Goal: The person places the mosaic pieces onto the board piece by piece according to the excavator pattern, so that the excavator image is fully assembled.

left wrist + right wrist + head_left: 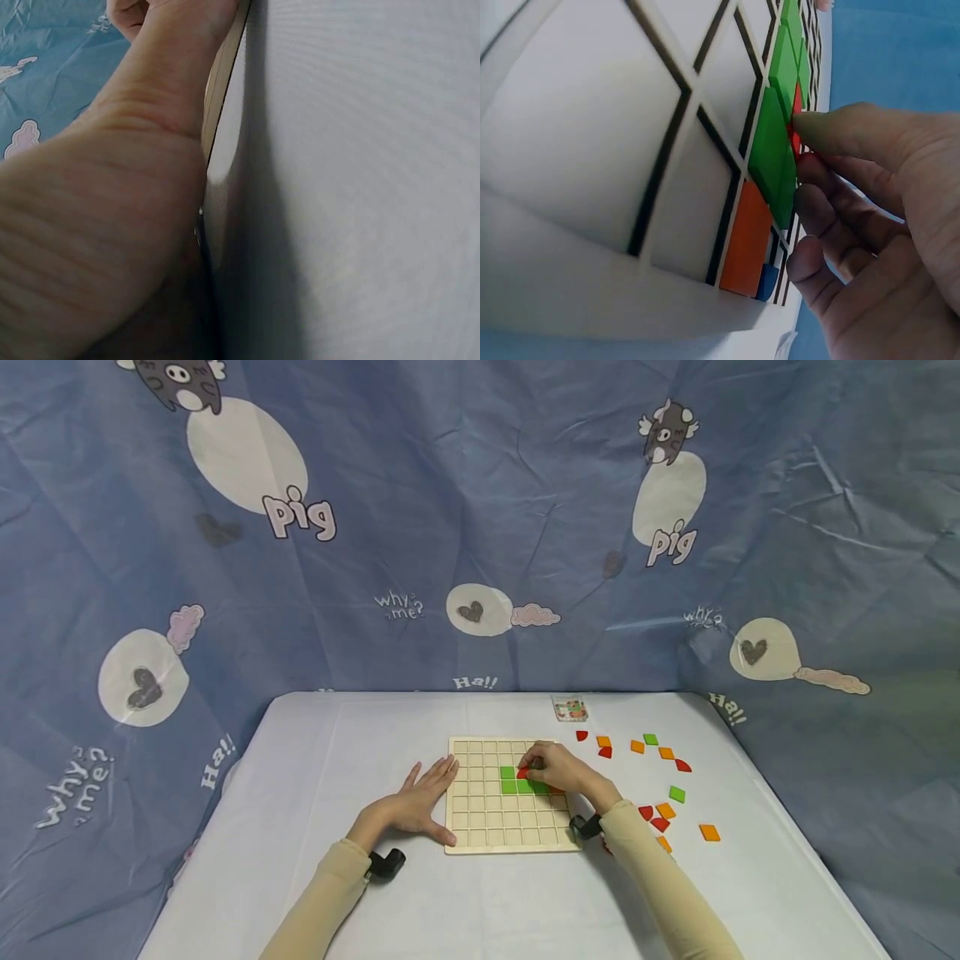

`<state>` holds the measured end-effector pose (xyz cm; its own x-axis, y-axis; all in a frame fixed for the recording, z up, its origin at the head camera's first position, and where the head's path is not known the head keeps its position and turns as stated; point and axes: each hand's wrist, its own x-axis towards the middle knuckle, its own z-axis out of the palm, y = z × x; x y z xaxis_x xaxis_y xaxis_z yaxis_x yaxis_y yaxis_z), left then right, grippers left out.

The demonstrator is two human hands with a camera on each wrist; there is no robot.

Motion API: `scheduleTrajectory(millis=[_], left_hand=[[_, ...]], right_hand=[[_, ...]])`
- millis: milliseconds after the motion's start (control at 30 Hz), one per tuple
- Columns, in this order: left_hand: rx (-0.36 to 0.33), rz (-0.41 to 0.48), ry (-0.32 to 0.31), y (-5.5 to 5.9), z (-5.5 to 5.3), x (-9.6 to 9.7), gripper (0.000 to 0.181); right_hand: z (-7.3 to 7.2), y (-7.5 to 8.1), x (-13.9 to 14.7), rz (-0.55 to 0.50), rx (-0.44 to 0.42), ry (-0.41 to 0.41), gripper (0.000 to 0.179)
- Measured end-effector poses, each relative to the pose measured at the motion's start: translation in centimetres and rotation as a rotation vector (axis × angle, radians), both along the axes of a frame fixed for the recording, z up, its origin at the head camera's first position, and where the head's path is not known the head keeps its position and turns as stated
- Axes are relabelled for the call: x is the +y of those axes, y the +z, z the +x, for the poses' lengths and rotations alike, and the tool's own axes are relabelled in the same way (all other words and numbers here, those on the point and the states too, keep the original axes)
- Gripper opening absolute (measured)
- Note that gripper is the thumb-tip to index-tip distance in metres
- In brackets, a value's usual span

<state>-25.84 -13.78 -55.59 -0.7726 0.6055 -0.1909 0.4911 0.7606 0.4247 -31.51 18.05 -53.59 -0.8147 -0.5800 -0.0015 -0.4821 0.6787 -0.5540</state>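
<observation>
A red piece (pixel 522 773) is pinched at the fingertips of the right hand (pixel 561 769) – the nearer one – just right of a green tile (pixel 507 772) on the board (pixel 513 837). The board's left edge is touched by the left hand (pixel 417 803), thumb and fingers spread.

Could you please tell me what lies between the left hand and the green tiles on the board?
Between the left hand and green tiles, the head view shows only a bare stretch of the board.
</observation>
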Motion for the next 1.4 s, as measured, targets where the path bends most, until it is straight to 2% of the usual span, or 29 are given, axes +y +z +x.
scheduleTrajectory(millis=[200,333,633,867,1167,1400], left_hand=[[-0.004,-0.007,0.001,-0.1,-0.1,0.0,0.136],[-0.002,-0.006,0.0,-0.2,-0.2,-0.1,0.136],[0.0,0.016,-0.009,-0.1,0.0,0.1,0.134],[0.009,0.018,-0.014,-0.1,0.1,0.0,0.133],[0.006,0.017,-0.008,0.2,0.2,-0.1,0.13],[0.002,0.036,-0.019,0.2,0.2,-0.2,0.131]], right_hand=[[-0.4,0.2,1.0,-0.073,-0.03,-0.084,0.015],[-1.0,0.5,2.4,-0.113,0.017,-0.15,0.015],[-1.4,0.3,7.7,-0.084,0.039,-0.374,0.018],[-1.1,-0.6,11.3,-0.034,-0.026,-0.515,0.027],[-1.5,-1.2,12.8,-0.016,-0.109,-0.591,0.036],[-1.8,-1.4,12.1,-0.034,-0.065,-0.571,0.031]])
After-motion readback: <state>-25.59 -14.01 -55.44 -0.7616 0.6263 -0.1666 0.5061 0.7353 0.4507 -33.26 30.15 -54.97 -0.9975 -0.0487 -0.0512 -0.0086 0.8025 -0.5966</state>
